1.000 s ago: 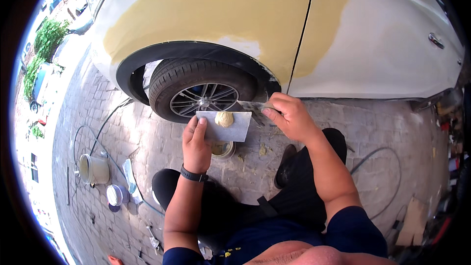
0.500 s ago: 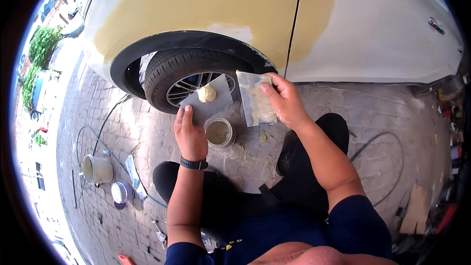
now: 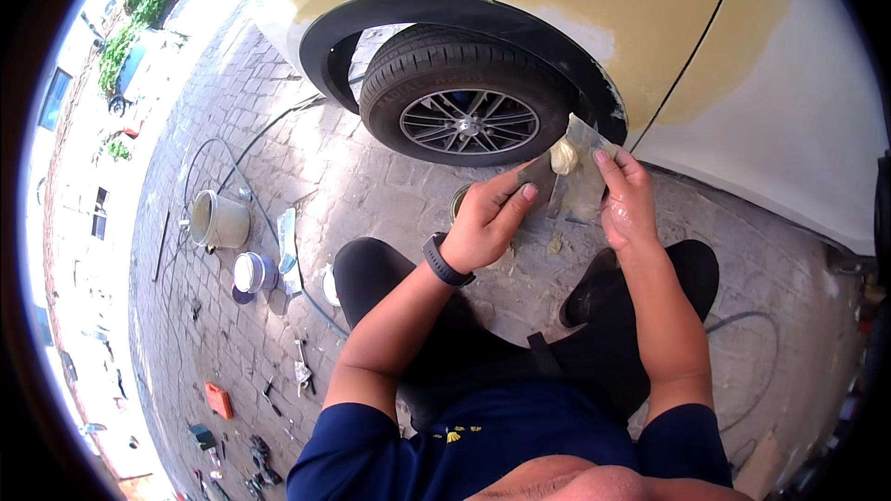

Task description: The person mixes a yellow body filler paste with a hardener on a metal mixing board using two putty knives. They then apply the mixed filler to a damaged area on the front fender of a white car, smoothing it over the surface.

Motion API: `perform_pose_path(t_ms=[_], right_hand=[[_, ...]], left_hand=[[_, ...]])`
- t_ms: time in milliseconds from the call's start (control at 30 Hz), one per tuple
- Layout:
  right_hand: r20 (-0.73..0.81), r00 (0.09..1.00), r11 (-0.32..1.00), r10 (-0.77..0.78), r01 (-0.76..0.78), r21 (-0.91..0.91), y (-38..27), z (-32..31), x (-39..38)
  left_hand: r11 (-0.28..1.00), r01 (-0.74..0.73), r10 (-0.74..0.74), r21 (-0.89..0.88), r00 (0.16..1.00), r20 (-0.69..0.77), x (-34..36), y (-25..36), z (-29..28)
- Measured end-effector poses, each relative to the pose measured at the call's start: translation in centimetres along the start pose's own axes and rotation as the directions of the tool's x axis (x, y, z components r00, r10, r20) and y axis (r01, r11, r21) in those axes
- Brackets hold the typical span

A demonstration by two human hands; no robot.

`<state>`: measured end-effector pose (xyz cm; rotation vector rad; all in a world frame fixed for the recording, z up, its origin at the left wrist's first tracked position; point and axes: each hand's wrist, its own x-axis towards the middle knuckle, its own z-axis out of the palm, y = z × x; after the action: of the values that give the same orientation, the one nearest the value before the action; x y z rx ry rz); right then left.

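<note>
My left hand (image 3: 487,223) grips a grey flat spreader plate (image 3: 536,176), angled up toward the right. My right hand (image 3: 627,199) is closed on a second flat, putty-smeared spreader (image 3: 587,130), tilted upright. A pale cream lump of putty (image 3: 562,156) sits where the two spreaders meet. Behind my left hand an open tin (image 3: 458,199) is mostly hidden. Above my hands are the car's black-tyred alloy wheel (image 3: 469,125) and a white body panel (image 3: 687,0) with a yellowish coated patch.
To the left on the paving (image 3: 186,306) lie hoses, a bucket (image 3: 220,223), a white lidded tub (image 3: 256,271), a long plastic packet (image 3: 288,250), an orange case (image 3: 218,399) and several tools. A looped hose (image 3: 756,325) lies at the right, beside my black-clad knee.
My hands and the two spreaders have come together, with the putty lump now between their edges. My left hand moved right, the right spreader tipped, and the view shifted, moving the car rightward.
</note>
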<state>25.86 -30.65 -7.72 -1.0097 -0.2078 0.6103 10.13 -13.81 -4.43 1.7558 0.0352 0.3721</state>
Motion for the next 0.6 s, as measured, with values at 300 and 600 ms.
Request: perform_pose_path(t_ms=[300, 600], right_hand=[[0.029, 0.805, 0.796, -0.593, 0.591, -0.129, -5.4, 1.2, -1.5], [0.472, 0.759, 0.516, -0.448, 0.651, -0.557, -4.4, 1.5, -2.3]], left_hand=[[0.986, 0.026, -0.033, 0.164, 0.999, 0.036, -0.5, -1.9, 0.0], [0.988, 0.075, -0.101, -0.134, 0.975, -0.197, 0.0, -1.5, -0.2]])
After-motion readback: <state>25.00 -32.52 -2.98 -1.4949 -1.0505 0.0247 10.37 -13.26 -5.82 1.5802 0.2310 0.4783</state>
